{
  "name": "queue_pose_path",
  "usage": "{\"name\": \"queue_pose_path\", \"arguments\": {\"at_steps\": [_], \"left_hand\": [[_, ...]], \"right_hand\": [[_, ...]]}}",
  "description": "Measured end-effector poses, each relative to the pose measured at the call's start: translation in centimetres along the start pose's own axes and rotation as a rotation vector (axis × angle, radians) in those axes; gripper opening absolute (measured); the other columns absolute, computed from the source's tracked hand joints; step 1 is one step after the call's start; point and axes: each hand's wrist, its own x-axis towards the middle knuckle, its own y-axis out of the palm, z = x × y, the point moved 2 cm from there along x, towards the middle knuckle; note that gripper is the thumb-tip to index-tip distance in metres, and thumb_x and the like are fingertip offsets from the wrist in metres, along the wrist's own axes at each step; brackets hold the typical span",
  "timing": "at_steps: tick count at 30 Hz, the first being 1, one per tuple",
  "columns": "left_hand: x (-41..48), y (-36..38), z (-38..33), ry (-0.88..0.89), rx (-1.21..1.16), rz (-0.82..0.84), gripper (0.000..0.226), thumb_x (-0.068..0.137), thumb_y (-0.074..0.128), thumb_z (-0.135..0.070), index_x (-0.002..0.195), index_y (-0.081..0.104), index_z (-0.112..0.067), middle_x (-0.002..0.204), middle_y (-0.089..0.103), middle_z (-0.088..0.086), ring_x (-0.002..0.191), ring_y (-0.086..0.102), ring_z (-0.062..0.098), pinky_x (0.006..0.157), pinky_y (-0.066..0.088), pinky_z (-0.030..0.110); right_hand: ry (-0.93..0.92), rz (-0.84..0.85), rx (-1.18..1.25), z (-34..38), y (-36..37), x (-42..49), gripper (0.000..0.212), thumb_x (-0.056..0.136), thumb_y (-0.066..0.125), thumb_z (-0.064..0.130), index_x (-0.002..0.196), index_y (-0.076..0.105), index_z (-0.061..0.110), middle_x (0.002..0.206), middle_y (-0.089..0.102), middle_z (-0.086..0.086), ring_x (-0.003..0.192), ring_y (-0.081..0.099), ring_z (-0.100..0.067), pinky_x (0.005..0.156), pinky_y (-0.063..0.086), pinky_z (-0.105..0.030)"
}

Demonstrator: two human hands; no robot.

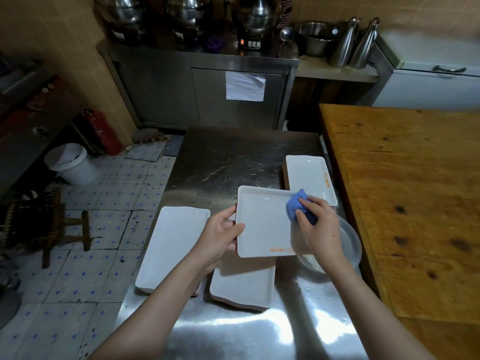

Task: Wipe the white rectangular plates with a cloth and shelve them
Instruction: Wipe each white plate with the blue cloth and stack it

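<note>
I hold a white rectangular plate [262, 224] above the steel table [233, 157]; my left hand [220, 237] grips its left edge. My right hand [318, 224] presses a bunched blue cloth [298, 203] onto the plate's right side. Another white plate [172, 245] lies at the table's left edge. A plate [244, 284] lies right under the held one, on top of a stack. A further stack of white plates [309, 178] sits at the right, partly hidden by the cloth.
A round metal basin [350, 242] sits under my right wrist. A wooden table [405, 190] borders the right side. Water drops lie on the far part of the steel table. A steel cabinet [202, 92] stands beyond, a white bucket [70, 162] and a stool [52, 224] on the floor left.
</note>
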Motion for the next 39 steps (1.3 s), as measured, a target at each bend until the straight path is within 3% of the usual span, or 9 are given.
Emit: {"name": "queue_pose_path", "arguments": {"at_steps": [6, 11, 15, 19, 22, 24, 31, 39], "left_hand": [[0.0, 0.2, 0.4, -0.014, -0.013, 0.037, 0.041, 0.097, 0.049, -0.004, 0.135, 0.052, -0.020, 0.113, 0.072, 0.005, 0.104, 0.069, 0.023, 0.073, 0.060, 0.035], [0.2, 1.3, 0.6, 0.002, -0.037, 0.066, 0.037, 0.098, 0.046, -0.002, 0.129, 0.058, -0.019, 0.110, 0.072, 0.012, 0.097, 0.070, 0.024, 0.076, 0.059, 0.039], [0.1, 1.1, 0.9, 0.001, -0.023, 0.053, 0.037, 0.099, 0.046, -0.005, 0.131, 0.056, -0.022, 0.111, 0.072, 0.011, 0.101, 0.070, 0.026, 0.083, 0.058, 0.044], [-0.2, 0.8, 1.3, -0.021, -0.038, 0.035, 0.035, 0.099, 0.047, -0.005, 0.128, 0.058, -0.021, 0.111, 0.072, 0.008, 0.101, 0.070, 0.023, 0.076, 0.059, 0.037], [-0.3, 0.4, 1.6, -0.041, -0.049, 0.003, 0.034, 0.098, 0.049, -0.005, 0.126, 0.059, -0.022, 0.112, 0.072, 0.004, 0.103, 0.069, 0.021, 0.074, 0.059, 0.034], [-0.4, 0.1, 1.7, -0.043, -0.061, -0.003, 0.034, 0.098, 0.049, -0.004, 0.123, 0.061, -0.023, 0.113, 0.072, 0.004, 0.104, 0.069, 0.022, 0.073, 0.059, 0.033], [0.0, -0.2, 1.6, -0.050, -0.069, -0.012, 0.033, 0.099, 0.049, -0.006, 0.126, 0.059, -0.022, 0.116, 0.071, 0.004, 0.107, 0.068, 0.023, 0.080, 0.059, 0.038], [0.7, 0.8, 1.0, -0.047, -0.088, -0.083, 0.030, 0.101, 0.044, -0.007, 0.123, 0.059, -0.021, 0.115, 0.070, 0.009, 0.103, 0.068, 0.027, 0.085, 0.057, 0.044]], "right_hand": [[-0.035, -0.051, 0.026, 1.2, 0.6, -1.1, 0.027, 0.083, 0.066, 0.008, 0.110, 0.068, 0.010, 0.117, 0.062, -0.003, 0.106, 0.055, -0.018, 0.090, 0.039, -0.020], [-0.249, 0.059, 0.079, 5.5, 3.1, -2.5, 0.028, 0.078, 0.068, -0.001, 0.104, 0.071, 0.008, 0.111, 0.066, -0.007, 0.098, 0.054, -0.016, 0.088, 0.028, -0.002], [-0.284, 0.198, 0.071, 5.6, 3.6, -2.7, 0.030, 0.083, 0.065, 0.005, 0.111, 0.068, 0.015, 0.121, 0.061, 0.000, 0.108, 0.049, -0.018, 0.090, 0.023, 0.001], [-0.281, 0.208, -0.035, 3.6, 2.4, -2.4, 0.031, 0.086, 0.063, 0.012, 0.115, 0.065, 0.021, 0.126, 0.057, 0.006, 0.111, 0.045, -0.014, 0.089, 0.026, -0.003], [-0.229, 0.125, -0.119, 1.7, 1.0, -1.9, 0.032, 0.086, 0.063, 0.014, 0.117, 0.064, 0.023, 0.125, 0.058, 0.006, 0.111, 0.044, -0.014, 0.089, 0.038, -0.022], [-0.193, 0.093, -0.160, 0.5, -0.1, -1.4, 0.032, 0.087, 0.062, 0.013, 0.118, 0.064, 0.022, 0.126, 0.058, 0.004, 0.113, 0.046, -0.017, 0.087, 0.040, -0.026], [-0.120, 0.112, -0.041, 0.4, -0.4, -1.5, 0.036, 0.086, 0.060, 0.003, 0.120, 0.062, 0.016, 0.132, 0.054, -0.003, 0.122, 0.049, -0.019, 0.101, 0.043, -0.042], [-0.318, 0.307, -0.020, 4.2, 2.9, -5.5, 0.030, 0.086, 0.062, 0.009, 0.116, 0.064, 0.012, 0.131, 0.054, -0.005, 0.122, 0.049, -0.021, 0.099, 0.035, -0.024]]}}
